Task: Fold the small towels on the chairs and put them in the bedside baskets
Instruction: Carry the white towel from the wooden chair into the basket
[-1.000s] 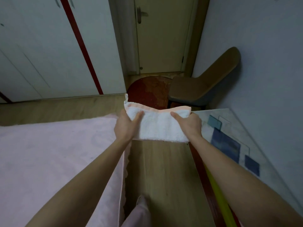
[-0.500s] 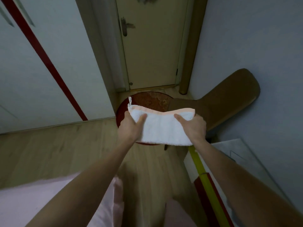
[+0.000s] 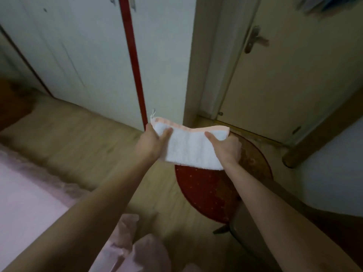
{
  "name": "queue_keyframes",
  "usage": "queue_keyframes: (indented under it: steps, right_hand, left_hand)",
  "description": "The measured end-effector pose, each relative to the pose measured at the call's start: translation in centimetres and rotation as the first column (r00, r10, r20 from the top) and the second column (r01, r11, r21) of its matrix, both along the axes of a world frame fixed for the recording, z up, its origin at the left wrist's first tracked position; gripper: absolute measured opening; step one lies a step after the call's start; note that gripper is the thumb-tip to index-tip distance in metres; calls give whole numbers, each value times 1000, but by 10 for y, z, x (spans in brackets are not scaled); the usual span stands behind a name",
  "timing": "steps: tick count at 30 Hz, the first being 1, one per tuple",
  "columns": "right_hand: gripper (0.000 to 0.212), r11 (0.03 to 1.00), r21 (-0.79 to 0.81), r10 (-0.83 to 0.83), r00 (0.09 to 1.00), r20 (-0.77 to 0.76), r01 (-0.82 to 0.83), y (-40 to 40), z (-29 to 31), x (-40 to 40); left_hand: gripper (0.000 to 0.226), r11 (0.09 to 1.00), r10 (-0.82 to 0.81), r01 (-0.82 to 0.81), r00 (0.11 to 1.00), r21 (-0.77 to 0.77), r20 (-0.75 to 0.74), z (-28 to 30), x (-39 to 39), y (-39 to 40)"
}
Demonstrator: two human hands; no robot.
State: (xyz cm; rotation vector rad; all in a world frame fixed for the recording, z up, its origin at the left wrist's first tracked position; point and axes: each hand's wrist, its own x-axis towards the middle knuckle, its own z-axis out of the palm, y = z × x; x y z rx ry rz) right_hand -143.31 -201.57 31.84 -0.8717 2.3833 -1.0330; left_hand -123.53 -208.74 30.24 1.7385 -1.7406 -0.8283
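Already folded, 1 towel [image 3: 191, 149] hangs pinched at its ends between the left hand [image 3: 152, 143] and right hand [image 3: 225, 148], above the floor; no basket is visible, so placing remains.

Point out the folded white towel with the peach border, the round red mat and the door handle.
Folded white towel with peach border [image 3: 188, 149]: head view, middle of its white face.
Round red mat [image 3: 204, 191]: head view, bare near part.
Metal door handle [image 3: 253, 40]: head view, backplate.

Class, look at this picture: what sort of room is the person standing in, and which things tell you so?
Most likely a bedroom: a pink bed cover at the left, tall wardrobe doors, and a closed room door.
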Motion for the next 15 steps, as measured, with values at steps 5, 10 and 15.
queue_keyframes:
  steps: [5, 10, 15]
  right_hand:
    - [73, 979, -17, 204, 978, 31, -203, -138, -13, 28]
    - [70, 936, -68, 346, 938, 17, -344, -273, -10, 80]
    - [68, 880, -87, 469, 883, 6, -467, -396, -1, 143]
  left_hand:
    - [65, 982, 188, -188, 982, -1, -29, -22, 41, -100]
    - [64, 939, 345, -345, 938, 5, -17, -21, 93, -211]
    - [67, 887, 461, -462, 886, -6, -53, -7, 157, -305]
